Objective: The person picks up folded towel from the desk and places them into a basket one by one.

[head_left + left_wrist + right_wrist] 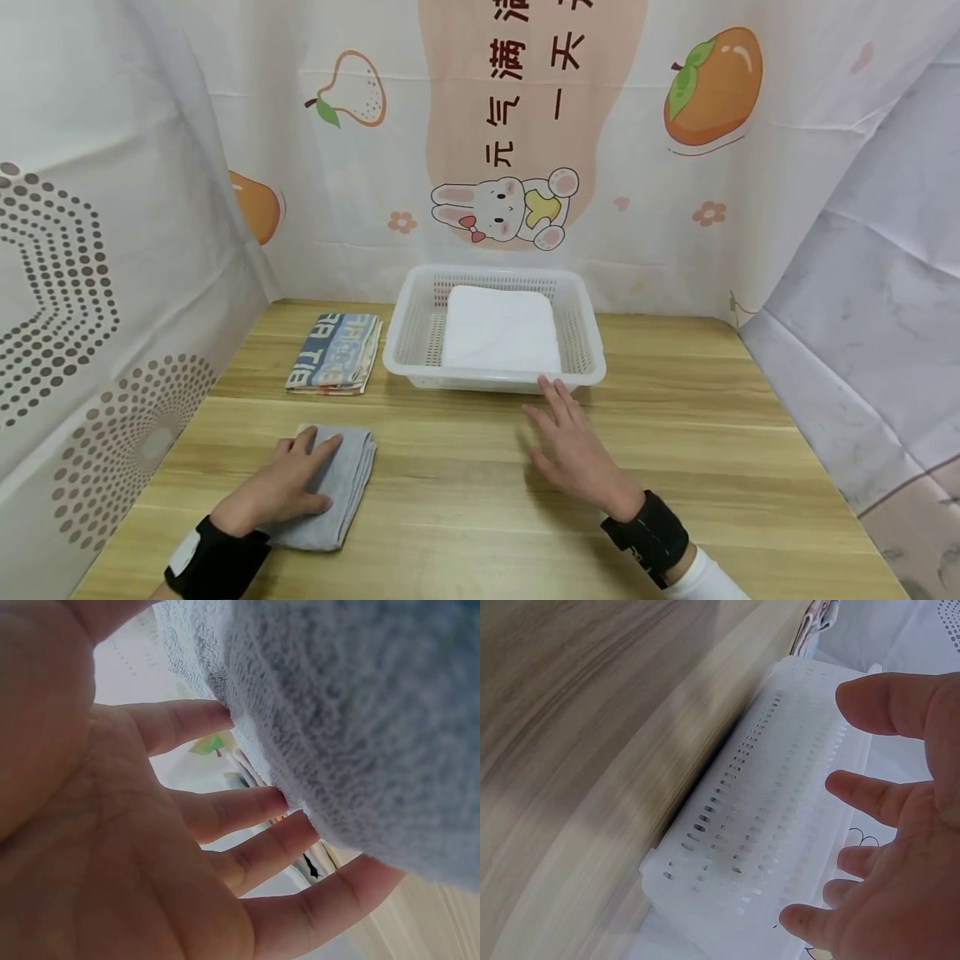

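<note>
A folded grey-blue towel (pixel 339 492) lies at the front left of the table. My left hand (pixel 283 490) is over it with fingers spread, and in the left wrist view the fingertips (pixel 274 799) touch its fuzzy cloth (pixel 375 727). My right hand (pixel 573 454) is held with spread fingers just in front of a white perforated plastic basket (pixel 491 379) and holds nothing. A folded white towel (pixel 501 329) lies flat inside the basket. The right wrist view shows the basket's slotted side (pixel 742 817) close to the fingers of the right hand (pixel 900 847).
A folded patterned cloth with blue and cream parts (pixel 335 354) lies left of the basket, behind the grey-blue towel. The wooden table (pixel 450 500) ends at a printed curtain (pixel 360 167) at the back. More fabric hangs along both sides.
</note>
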Motion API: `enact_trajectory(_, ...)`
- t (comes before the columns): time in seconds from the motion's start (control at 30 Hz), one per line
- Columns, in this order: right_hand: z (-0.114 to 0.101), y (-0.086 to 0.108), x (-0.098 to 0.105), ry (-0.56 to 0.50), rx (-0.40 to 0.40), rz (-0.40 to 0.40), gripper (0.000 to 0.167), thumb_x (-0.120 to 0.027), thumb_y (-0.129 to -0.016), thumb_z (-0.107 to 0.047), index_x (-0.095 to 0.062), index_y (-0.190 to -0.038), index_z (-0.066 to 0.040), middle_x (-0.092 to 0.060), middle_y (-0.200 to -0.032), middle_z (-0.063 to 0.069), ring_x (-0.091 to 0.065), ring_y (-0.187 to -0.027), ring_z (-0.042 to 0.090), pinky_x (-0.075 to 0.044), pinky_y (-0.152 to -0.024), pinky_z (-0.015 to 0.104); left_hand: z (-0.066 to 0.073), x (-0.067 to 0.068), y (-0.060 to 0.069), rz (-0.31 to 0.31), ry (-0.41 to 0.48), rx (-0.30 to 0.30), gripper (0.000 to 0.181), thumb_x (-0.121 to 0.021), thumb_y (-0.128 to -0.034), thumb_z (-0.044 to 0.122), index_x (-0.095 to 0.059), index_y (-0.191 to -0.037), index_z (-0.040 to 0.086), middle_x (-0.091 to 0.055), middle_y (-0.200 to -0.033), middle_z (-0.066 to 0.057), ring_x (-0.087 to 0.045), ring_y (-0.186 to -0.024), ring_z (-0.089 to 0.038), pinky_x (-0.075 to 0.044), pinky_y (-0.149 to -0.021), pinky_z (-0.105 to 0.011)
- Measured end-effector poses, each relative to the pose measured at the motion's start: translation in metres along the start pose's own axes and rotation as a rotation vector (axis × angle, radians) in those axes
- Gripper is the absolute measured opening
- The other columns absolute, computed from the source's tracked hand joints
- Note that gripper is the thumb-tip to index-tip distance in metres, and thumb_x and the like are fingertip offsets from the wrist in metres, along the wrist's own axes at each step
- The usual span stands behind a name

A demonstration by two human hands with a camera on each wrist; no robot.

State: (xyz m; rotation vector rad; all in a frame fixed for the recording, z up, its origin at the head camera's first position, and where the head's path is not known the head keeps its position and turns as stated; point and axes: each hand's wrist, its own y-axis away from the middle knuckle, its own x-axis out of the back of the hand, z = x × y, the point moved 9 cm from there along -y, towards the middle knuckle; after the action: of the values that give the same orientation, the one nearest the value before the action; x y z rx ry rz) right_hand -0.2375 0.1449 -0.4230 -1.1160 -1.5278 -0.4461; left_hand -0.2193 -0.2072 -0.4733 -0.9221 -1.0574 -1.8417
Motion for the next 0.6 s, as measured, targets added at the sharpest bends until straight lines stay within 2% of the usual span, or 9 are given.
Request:
enact_trajectory(0.17,0.000,0.000,0.000,-0.004,0.002,-0.001,0.054,-0.078,-0.084,-0.011,-0.058,-0.133,0.001,-0.021,-0.159,0.027,-0.020,-0.145,0.047,-0.030,-0.109,0.066,0.004,-0.001,-0.002,0.000,-0.008,-0.003,0.082,-0.083,-0.0800,0.021,-0.042,-0.148,0.000,-0.025,-0.147,-0.043,-0.027,-0.129,-0.065,-0.046,-0.087,-0.064)
enact_trajectory(0.43,0.000,0.001,-0.001,-0.024,-0.015,-0.011,0.053,-0.077,-0.085,-0.011,-0.058,-0.134,0.000,-0.019,-0.160,0.026,-0.017,-0.147,0.046,-0.029,-0.109,0.067,0.014,-0.002,-0.006,0.023,-0.058,-0.031,0.083,-0.084,-0.0786,0.026,-0.044,-0.147,0.001,-0.030,-0.146,-0.041,-0.034,-0.127,-0.060,-0.045,-0.091,-0.064)
enact_trajectory(0.6,0.000,0.001,0.000,-0.022,-0.018,-0.007,0.053,-0.077,-0.085,-0.010,-0.058,-0.133,0.000,-0.020,-0.160,0.027,-0.018,-0.147,0.046,-0.030,-0.108,0.067,0.020,-0.004,-0.010,0.014,-0.071,-0.018,0.083,-0.084,-0.0787,0.027,-0.045,-0.147,0.002,-0.032,-0.146,-0.039,-0.036,-0.126,-0.057,-0.044,-0.093,-0.064)
